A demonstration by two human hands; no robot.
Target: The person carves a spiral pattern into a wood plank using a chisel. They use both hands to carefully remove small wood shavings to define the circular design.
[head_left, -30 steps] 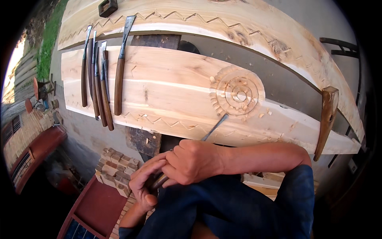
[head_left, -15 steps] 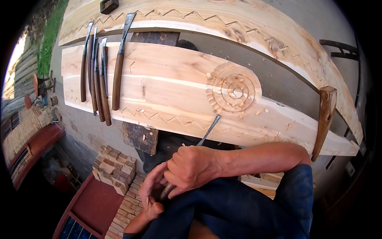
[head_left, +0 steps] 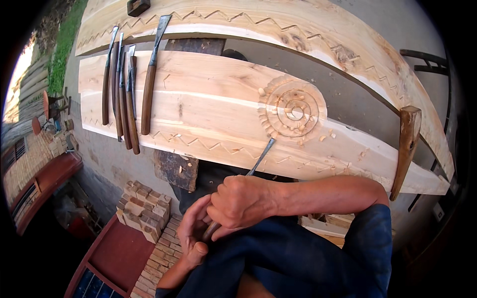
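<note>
Chisel (head_left: 261, 157): slim, grey metal blade; brown handle (head_left: 211, 230).

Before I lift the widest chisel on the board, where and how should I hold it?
Probably by its wooden handle, from the near right: the handle points toward you, the flared blade away, and other chisels crowd only its left.

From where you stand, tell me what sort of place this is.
It looks like a woodcarving workspace: chisels lie side by side on a broad plank, a round rosette is cut into it, and loose chips lie there too.
</note>
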